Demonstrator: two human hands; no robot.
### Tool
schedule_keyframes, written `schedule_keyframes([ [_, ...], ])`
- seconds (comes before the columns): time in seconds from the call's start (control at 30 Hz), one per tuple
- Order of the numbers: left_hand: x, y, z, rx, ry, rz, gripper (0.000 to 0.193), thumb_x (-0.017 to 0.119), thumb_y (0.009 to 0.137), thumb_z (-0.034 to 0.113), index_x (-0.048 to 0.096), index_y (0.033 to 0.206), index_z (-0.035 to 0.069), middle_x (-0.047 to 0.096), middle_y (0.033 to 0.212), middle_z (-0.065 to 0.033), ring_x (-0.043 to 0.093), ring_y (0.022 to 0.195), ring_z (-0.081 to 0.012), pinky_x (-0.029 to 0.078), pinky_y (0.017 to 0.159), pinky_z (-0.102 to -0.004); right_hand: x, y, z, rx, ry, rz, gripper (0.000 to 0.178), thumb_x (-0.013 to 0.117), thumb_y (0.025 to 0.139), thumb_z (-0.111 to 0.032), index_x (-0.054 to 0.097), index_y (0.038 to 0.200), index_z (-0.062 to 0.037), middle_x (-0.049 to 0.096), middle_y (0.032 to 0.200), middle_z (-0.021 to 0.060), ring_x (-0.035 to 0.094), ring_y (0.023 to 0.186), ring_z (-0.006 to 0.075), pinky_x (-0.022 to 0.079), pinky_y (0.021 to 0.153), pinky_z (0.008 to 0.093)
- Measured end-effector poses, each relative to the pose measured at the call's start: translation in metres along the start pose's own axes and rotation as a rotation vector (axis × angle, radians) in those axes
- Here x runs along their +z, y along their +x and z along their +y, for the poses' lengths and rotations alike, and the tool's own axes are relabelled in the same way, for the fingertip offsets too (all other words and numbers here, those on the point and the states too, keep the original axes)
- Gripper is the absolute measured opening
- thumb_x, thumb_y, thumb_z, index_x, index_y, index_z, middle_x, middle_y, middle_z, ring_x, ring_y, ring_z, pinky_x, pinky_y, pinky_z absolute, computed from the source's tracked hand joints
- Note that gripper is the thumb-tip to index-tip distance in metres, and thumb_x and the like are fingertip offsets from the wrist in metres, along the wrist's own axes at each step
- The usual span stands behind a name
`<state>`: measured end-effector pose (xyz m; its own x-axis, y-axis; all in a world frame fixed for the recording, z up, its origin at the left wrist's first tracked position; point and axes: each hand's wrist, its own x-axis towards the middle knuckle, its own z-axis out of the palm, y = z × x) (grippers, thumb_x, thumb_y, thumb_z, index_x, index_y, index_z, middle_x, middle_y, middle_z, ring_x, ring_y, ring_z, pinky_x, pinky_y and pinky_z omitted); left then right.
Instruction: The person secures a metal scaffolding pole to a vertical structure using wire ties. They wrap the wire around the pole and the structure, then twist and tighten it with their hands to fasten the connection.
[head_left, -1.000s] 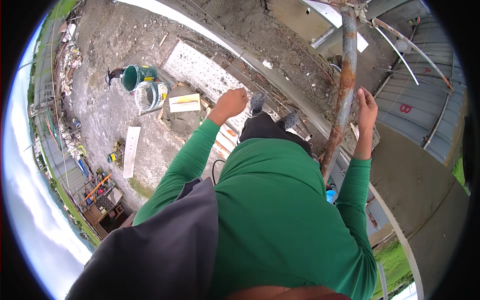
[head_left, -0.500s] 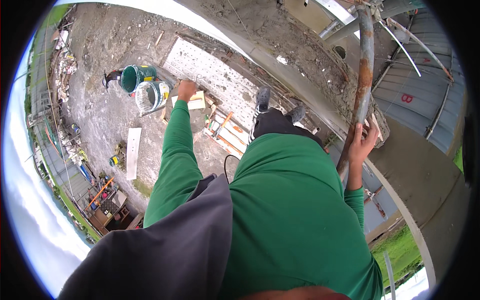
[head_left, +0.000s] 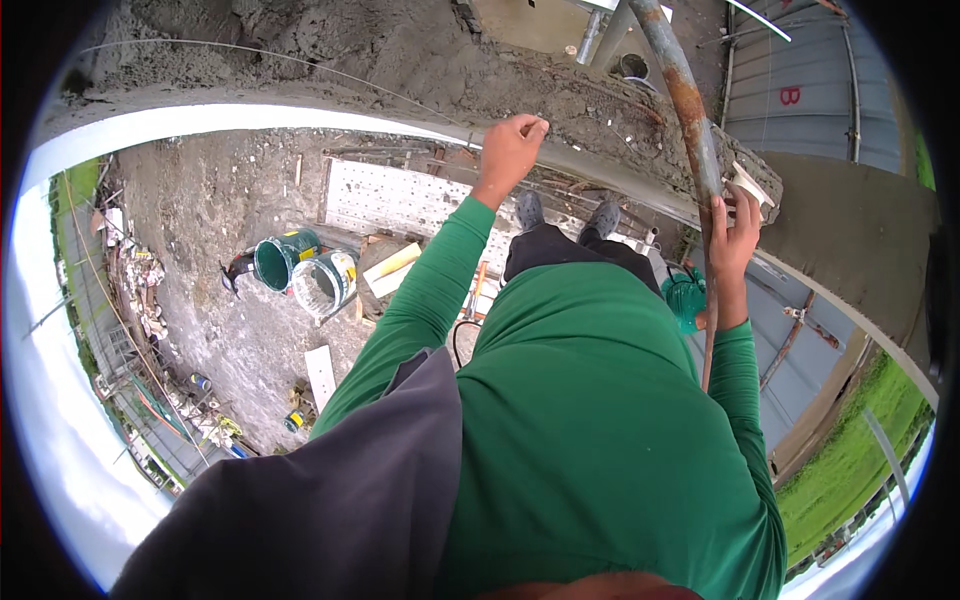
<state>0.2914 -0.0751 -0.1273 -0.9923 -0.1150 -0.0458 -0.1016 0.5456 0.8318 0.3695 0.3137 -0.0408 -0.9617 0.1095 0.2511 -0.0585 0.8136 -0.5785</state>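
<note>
My left hand (head_left: 512, 157) is raised over the near edge of the muddy concrete ledge (head_left: 400, 90), its fingers pinched together. What they hold, if anything, is too small to make out. A thin line (head_left: 300, 66) runs over the ledge toward this hand; whether the two touch is unclear. My right hand (head_left: 735, 235) grips at a rusty metal pipe (head_left: 685, 100), the thumb along its side and the fingers bent. Close to those fingertips a pale, flat-edged piece (head_left: 754, 186) rests at the ledge's end.
Below stand a green bucket (head_left: 272, 264) and a whitish bucket (head_left: 322, 284), beside a pale block (head_left: 392, 268). My feet are near a perforated white panel (head_left: 375, 195). A person in teal (head_left: 684, 298) is partly visible behind the pipe. Corrugated sheeting (head_left: 800, 100) stands at right.
My left hand has risen from beside the buckets to the ledge, moving right and away from me. My right hand stays at the pipe. The view has turned, and the teal-clad person has appeared.
</note>
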Motion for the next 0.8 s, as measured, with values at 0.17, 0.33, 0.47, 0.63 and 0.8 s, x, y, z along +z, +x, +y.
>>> schedule_keyframes([
  [0.17,0.051,0.081,0.005,-0.384,-0.366,0.099,0.035,0.079,0.097,0.03,0.076,0.103,-0.004,0.075,0.08,-0.0075,0.065,0.062,-0.0131,0.051,0.057,-0.0299,0.003,-0.001,0.001,0.068,-0.018,0.048,0.034,0.072,0.101,-0.029,0.073,0.121,-0.0016,0.07,0.116,0.0167,0.069,0.101,0.0331,0.055,0.089,0.042],
  [0.33,0.049,0.091,0.012,-0.421,-0.561,0.027,0.026,0.076,0.1,0.023,0.073,0.093,-0.002,0.072,0.075,-0.0036,0.061,0.059,-0.0103,0.048,0.055,-0.0287,0.001,-0.002,0.001,0.076,-0.024,0.07,0.029,0.072,0.101,-0.027,0.073,0.112,0.0002,0.071,0.109,0.0183,0.07,0.093,0.0365,0.055,0.083,0.0423],
  [0.47,0.03,0.077,0.032,-0.205,-0.378,-0.091,0.027,0.074,0.101,0.025,0.073,0.09,0.001,0.07,0.073,-0.0029,0.061,0.059,-0.0097,0.048,0.057,-0.0286,0.002,-0.004,0.0,0.095,-0.026,0.081,0.027,0.071,0.101,-0.027,0.074,0.108,-0.0011,0.072,0.104,0.0161,0.071,0.086,0.0336,0.055,0.078,0.042],
  [0.63,-0.007,0.025,0.041,0.025,-0.328,-0.182,0.029,0.073,0.102,0.023,0.069,0.084,0.0,0.065,0.066,-0.003,0.057,0.056,-0.0101,0.046,0.053,-0.0323,0.002,-0.003,-0.003,0.114,-0.013,0.078,0.025,0.071,0.102,-0.026,0.075,0.105,-0.0013,0.072,0.099,0.0152,0.071,0.083,0.0321,0.055,0.076,0.0405],
  [0.8,-0.07,-0.043,-0.003,0.248,-0.033,-0.383,0.026,0.073,0.1,0.023,0.067,0.089,0.001,0.063,0.071,-0.0105,0.059,0.064,-0.0236,0.047,0.064,-0.0393,0.006,-0.001,-0.001,0.138,-0.003,0.061,0.026,0.071,0.102,-0.026,0.075,0.105,-0.001,0.072,0.099,0.0157,0.07,0.082,0.0328,0.055,0.076,0.0398],
])
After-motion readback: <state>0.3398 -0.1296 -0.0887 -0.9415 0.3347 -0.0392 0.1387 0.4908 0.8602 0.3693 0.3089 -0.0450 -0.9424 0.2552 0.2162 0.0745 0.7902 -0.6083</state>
